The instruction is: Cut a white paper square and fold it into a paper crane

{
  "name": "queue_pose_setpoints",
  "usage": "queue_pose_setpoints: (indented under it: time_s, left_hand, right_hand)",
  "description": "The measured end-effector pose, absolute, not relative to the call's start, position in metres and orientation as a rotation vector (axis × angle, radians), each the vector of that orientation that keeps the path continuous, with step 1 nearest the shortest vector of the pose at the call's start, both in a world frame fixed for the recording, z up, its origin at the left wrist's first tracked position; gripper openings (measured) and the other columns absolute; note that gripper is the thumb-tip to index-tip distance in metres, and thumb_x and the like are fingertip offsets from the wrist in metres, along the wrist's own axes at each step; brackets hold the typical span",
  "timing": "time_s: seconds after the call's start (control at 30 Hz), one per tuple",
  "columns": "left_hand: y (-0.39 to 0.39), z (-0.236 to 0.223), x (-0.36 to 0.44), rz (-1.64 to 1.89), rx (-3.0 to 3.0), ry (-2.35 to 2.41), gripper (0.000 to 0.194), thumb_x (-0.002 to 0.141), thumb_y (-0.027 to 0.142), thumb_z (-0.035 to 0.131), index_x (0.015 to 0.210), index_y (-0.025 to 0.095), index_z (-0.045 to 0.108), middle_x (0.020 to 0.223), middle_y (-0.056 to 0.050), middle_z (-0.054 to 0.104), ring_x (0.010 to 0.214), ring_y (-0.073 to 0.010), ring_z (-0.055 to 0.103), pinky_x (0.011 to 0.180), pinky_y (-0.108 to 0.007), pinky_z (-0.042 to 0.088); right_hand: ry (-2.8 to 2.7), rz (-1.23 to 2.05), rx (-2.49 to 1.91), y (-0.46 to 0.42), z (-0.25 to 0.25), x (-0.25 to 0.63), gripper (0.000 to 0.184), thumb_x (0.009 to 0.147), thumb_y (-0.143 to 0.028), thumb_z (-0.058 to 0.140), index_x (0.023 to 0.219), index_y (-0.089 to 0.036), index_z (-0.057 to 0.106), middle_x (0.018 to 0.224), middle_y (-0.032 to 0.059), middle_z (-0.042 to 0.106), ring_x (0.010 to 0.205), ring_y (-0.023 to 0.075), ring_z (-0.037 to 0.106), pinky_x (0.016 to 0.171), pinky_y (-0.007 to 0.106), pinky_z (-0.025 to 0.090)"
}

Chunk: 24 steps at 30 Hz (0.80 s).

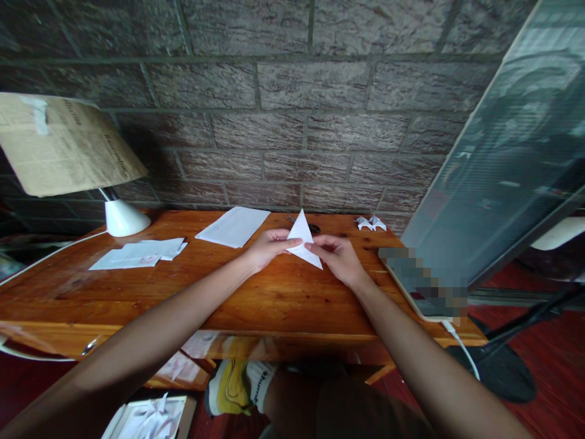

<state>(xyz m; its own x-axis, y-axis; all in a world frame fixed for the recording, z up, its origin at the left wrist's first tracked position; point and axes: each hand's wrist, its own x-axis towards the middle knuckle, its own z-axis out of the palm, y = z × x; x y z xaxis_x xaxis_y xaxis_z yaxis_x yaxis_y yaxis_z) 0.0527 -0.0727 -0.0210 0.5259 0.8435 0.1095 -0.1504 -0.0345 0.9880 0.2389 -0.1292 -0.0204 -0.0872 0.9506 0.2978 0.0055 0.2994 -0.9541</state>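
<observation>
A white sheet folded into a pointed triangle (301, 239) is held just above the wooden desk (283, 292), tip pointing away from me. My left hand (269, 246) pinches its left edge with closed fingers. Fingers of my right hand (337, 256) are closed on the paper's right and lower edge. Both forearms reach in from the bottom of the view.
White sheets (139, 253) lie at the desk's left, another sheet (234, 226) at the back. A white lamp base (123, 216) stands at the left under a paper shade (59, 143). Small folded paper pieces (371, 223) sit at the back right. A tablet (420, 283) with cable lies on the right.
</observation>
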Motion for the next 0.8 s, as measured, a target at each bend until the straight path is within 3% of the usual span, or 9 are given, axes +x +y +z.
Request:
queue_pose_setpoints:
  time_s: [0.53,0.8]
  left_hand:
    - [-0.0785,-0.0156,0.0562,1.01,1.519,0.68,0.028,0.064,0.041,0.08,0.074,0.015,0.074,0.073,-0.003,0.07,0.065,-0.0123,0.055,0.063,-0.026,0.04]
    - [-0.0777,-0.0165,0.0557,0.986,1.492,0.673,0.03,0.064,0.038,0.081,0.081,0.014,0.075,0.08,-0.005,0.073,0.068,-0.0137,0.058,0.065,-0.026,0.042]
  right_hand:
    - [-1.348,1.019,-0.99,-0.133,-0.0167,0.2399,0.031,0.071,-0.045,0.075,0.087,-0.019,0.075,0.085,0.0027,0.075,0.071,0.0168,0.064,0.072,0.031,0.049]
    - [-1.364,0.955,-0.974,-0.1333,-0.0162,0.2394,0.031,0.071,-0.045,0.075,0.087,-0.019,0.075,0.086,0.0034,0.075,0.073,0.0175,0.065,0.076,0.033,0.05]
